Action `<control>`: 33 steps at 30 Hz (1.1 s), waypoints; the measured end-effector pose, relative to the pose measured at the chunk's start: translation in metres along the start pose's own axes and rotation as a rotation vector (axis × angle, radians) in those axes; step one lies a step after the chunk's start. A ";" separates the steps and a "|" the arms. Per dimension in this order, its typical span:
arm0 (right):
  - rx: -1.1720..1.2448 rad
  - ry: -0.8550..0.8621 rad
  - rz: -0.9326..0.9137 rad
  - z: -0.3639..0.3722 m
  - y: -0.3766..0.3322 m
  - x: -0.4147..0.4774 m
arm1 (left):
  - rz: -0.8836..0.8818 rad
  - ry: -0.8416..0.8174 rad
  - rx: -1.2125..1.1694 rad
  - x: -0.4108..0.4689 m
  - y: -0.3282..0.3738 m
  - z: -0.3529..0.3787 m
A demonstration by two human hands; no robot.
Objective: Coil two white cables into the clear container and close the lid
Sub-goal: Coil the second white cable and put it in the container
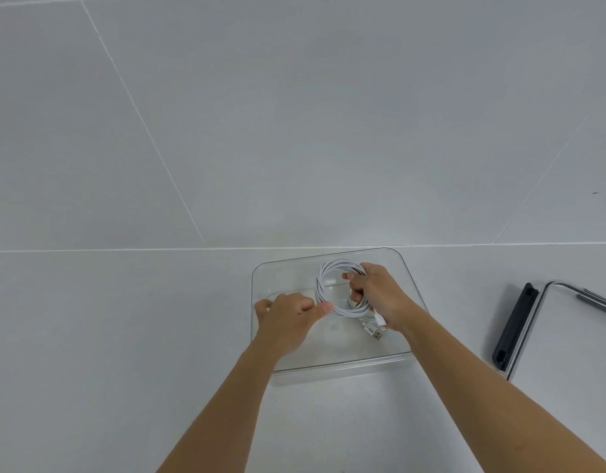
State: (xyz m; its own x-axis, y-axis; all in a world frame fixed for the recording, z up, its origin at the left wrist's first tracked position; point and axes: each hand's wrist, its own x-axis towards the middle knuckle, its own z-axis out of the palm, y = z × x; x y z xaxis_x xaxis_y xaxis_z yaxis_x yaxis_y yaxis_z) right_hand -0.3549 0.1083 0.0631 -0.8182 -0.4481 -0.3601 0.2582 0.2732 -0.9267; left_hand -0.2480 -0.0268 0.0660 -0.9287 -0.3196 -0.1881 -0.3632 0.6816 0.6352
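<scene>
Coil of white cable, pinched in the right hand over the clear container, could spring apart once released, since the left hand's loosely curled fingers only touch its edge.

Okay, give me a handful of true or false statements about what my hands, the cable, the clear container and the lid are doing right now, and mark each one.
1. The right hand grips a coiled white cable over the clear container. True.
2. The lid is closed on the container. False: it lies on the floor to the right, apart from the container.
3. The left hand is at the coil's left side. True.
4. The cable lies stretched out straight across the floor. False: it is wound into a round coil, its plugs hanging at the lower right.
5. The lid has a dark latch along one edge. True.
</scene>
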 end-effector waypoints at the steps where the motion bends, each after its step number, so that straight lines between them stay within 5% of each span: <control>1: -0.032 0.007 -0.013 0.001 0.001 0.000 | 0.019 -0.020 0.046 0.001 -0.003 0.001; 10: -0.053 -0.042 -0.025 0.005 0.000 -0.003 | -0.030 -0.355 -0.680 0.001 -0.007 -0.004; 26: -0.098 -0.035 0.019 0.007 0.001 -0.003 | -0.065 -0.196 -0.513 0.007 -0.011 0.000; 33: -0.302 -0.006 -0.007 0.013 0.003 -0.002 | -0.117 -0.232 -0.449 0.007 -0.008 0.005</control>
State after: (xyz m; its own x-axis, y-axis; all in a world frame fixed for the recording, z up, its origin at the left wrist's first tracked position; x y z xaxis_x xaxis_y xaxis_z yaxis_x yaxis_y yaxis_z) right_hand -0.3458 0.0996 0.0593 -0.8159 -0.4560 -0.3554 0.0872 0.5106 -0.8554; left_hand -0.2516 -0.0311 0.0566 -0.8945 -0.1872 -0.4059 -0.4448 0.2839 0.8494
